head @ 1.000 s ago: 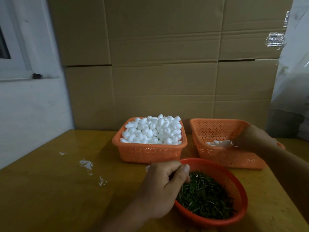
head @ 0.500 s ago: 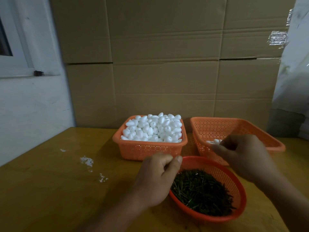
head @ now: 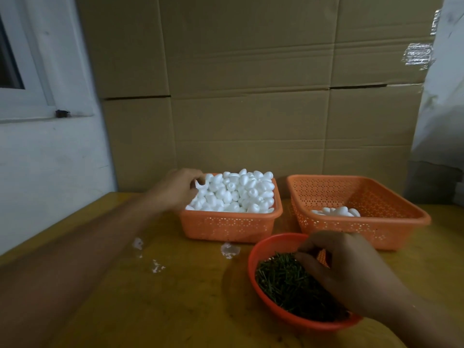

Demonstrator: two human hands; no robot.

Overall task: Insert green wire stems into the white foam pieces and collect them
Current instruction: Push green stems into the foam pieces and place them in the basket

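Cardboard boxes (head: 251, 96) back the yellow table (head: 125, 297), where the left hand (head: 179, 188) has left the round red basket (head: 261, 249) of green wire stems (head: 281, 280) and now curls its fingers on white foam pieces (head: 238, 192) heaped in a perforated orange basket (head: 226, 226). The right hand (head: 346, 270) has come back from the second orange basket (head: 364, 197), which holds a few finished pieces (head: 336, 211), and pinches, fingers bent, into the stems.

Two baskets stood side by side at the back of the surface (head: 125, 310), before a wall of boxes (head: 251, 96). The left basket (head: 228, 226) was heaped with foam pieces (head: 238, 192); the right basket (head: 364, 227) held a few. A bowl (head: 261, 249) of wire stems (head: 281, 280) sat in front, between them.
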